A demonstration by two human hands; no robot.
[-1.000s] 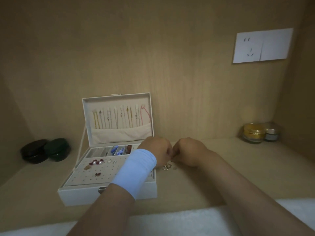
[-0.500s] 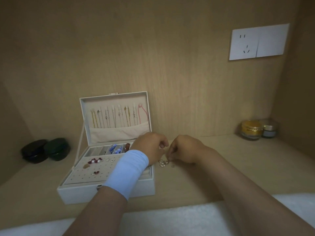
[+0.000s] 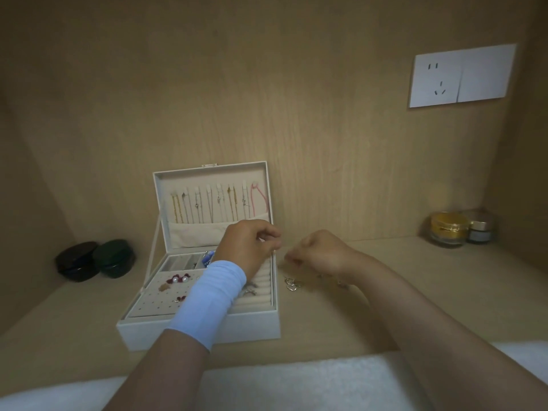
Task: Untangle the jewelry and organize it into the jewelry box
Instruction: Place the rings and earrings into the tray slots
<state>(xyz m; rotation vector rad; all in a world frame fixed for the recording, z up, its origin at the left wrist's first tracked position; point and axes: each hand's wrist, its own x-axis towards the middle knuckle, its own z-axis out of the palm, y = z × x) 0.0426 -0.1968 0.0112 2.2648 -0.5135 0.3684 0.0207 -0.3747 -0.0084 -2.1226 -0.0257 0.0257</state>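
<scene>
A white jewelry box [image 3: 207,329] stands open on the wooden shelf, with several chains hanging in its lid [image 3: 213,203] and earrings pinned on its left tray. My left hand [image 3: 250,246], with a light blue wristband, hovers over the box's right side, fingers curled and pinching something very fine. My right hand [image 3: 321,252] is just to its right, fingers pinched as well. A thin chain between them is too faint to make out. A small tangle of silver jewelry [image 3: 292,284] lies on the shelf below my right hand.
Two dark round cases [image 3: 95,261] sit at the back left. A gold-lidded jar [image 3: 449,228] and a smaller jar [image 3: 480,229] stand at the back right. A wall socket [image 3: 461,75] is on the back panel. White cloth [image 3: 296,384] runs along the near edge.
Both hands have lifted slightly and drawn apart, the left toward the box. The silver pieces that were under the fingers now lie uncovered on the shelf.
</scene>
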